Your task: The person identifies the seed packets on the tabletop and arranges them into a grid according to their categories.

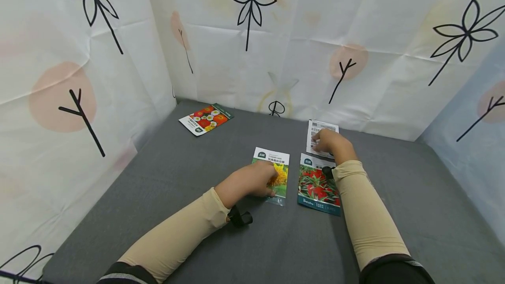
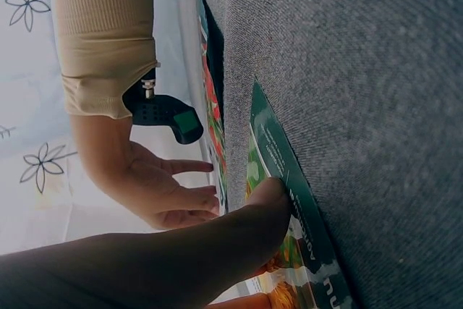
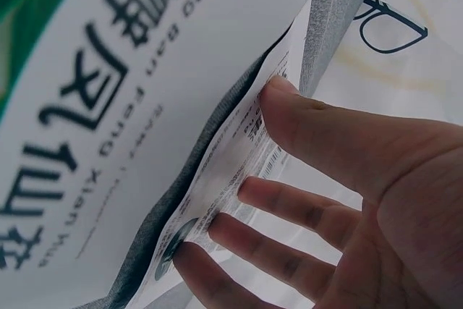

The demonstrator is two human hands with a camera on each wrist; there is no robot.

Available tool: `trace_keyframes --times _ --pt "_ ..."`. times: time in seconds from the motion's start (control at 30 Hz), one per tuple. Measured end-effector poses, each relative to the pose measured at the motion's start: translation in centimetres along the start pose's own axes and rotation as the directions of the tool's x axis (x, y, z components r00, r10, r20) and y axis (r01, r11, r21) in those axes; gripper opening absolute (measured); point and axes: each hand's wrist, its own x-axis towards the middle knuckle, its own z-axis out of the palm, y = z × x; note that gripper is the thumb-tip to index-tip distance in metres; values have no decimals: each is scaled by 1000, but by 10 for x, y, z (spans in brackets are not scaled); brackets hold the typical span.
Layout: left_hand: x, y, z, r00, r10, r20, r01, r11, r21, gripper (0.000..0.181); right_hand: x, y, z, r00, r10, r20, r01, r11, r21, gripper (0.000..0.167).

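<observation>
Touching the face of the sunflower seed packet point(image 1: 281, 174), lying flat in the middle, with the thumb of a relaxed, uncurled left hand point(image 1: 250, 179). Resting extended fingertips of the loosely spread right hand point(image 1: 333, 143) on the white barcoded seed packet point(image 1: 321, 125), lying farther away on the right. Showing red blooms on the balsam seed packet point(image 1: 317, 185), just nearer, and multicoloured blooms on the mixed-flower seed packet point(image 1: 207, 119), well apart at far left. Concealing any contents, being flat, rectangular and opaque. Spreading woven grey cloth point(image 1: 181, 179) underneath, hanging creased white fabric point(image 1: 300, 25) behind.
</observation>
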Motion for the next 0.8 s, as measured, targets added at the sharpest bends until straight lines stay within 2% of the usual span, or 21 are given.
trace_keyframes --times 0.27,0.53,0.8 --pt "0 2 -2 1000 -17 20 17 1000 4 27 14 6 2 1000 -5 -13 5 1000 -22 53" --pt "1 3 -1 1000 -17 20 17 1000 20 25 0 -8 -1 1000 -21 10 21 1000 1 53" --pt "1 3 -1 1000 -18 18 18 999 35 26 -1 -10 1 1000 -21 0 21 1000 -19 52"
